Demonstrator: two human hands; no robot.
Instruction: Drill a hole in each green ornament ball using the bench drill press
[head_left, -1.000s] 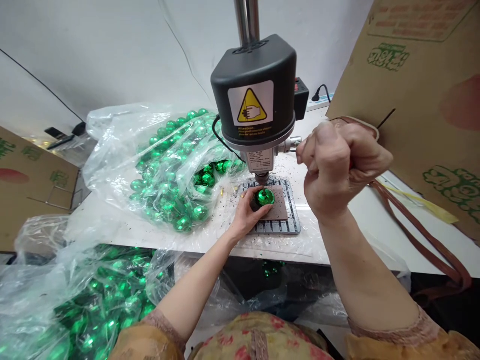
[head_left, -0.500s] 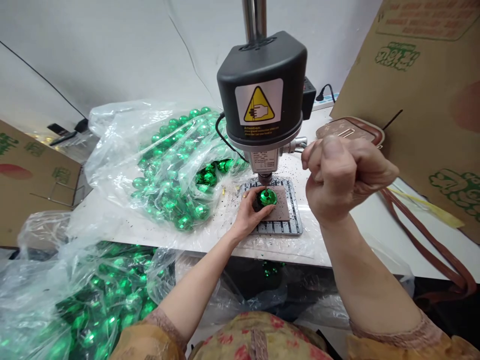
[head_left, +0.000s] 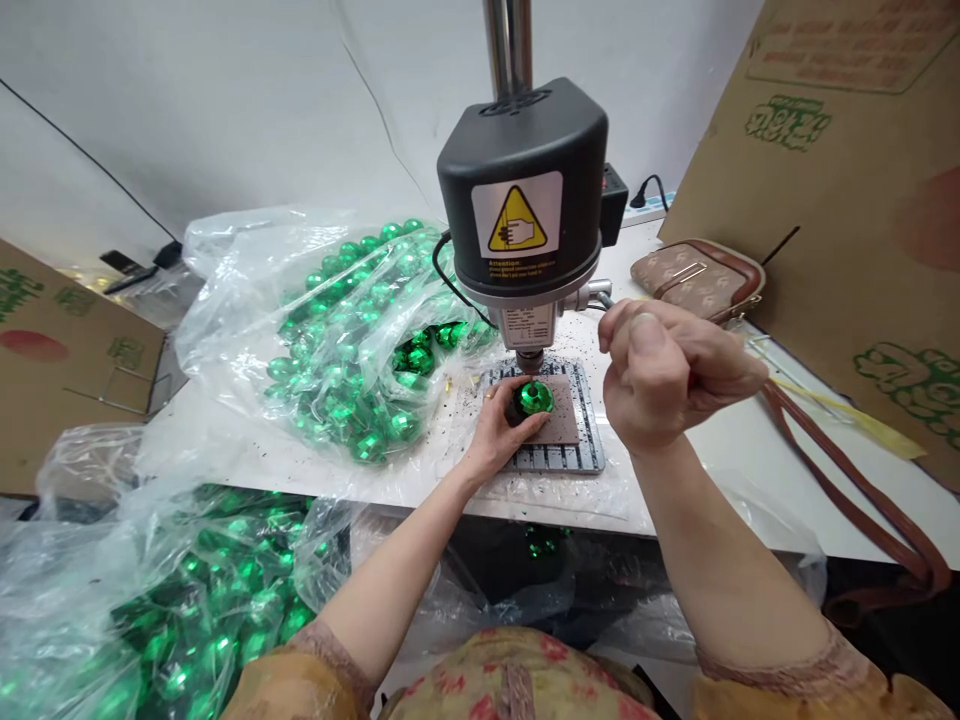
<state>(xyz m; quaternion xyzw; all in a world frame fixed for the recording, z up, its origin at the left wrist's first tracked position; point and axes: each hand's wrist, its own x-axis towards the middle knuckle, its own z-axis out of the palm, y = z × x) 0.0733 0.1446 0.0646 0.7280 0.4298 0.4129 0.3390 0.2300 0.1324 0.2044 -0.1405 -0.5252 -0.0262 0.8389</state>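
A black bench drill press (head_left: 523,190) with a yellow hand-warning label stands in front of me. Under its chuck (head_left: 529,361), a shiny green faceted ball (head_left: 536,398) rests on a brownish board (head_left: 562,412) over the slotted metal base (head_left: 591,430). My left hand (head_left: 501,428) grips the ball from its left side, thumb in front and fingers behind. Right of the drill head, my right hand (head_left: 664,370) is closed in a fist around the drill's feed lever (head_left: 602,297), whose grip end is hidden in the fingers.
Clear plastic bags (head_left: 345,340) of green balls lie left on the white table, with another bag (head_left: 217,590) lower left. A brown patterned purse (head_left: 694,275) with a strap sits right. Cardboard boxes (head_left: 862,200) flank both sides. Dark shavings dot the base.
My right hand has moved down and slightly left with the lever. The left hand keeps its hold on the ball, and the view has shifted slightly.
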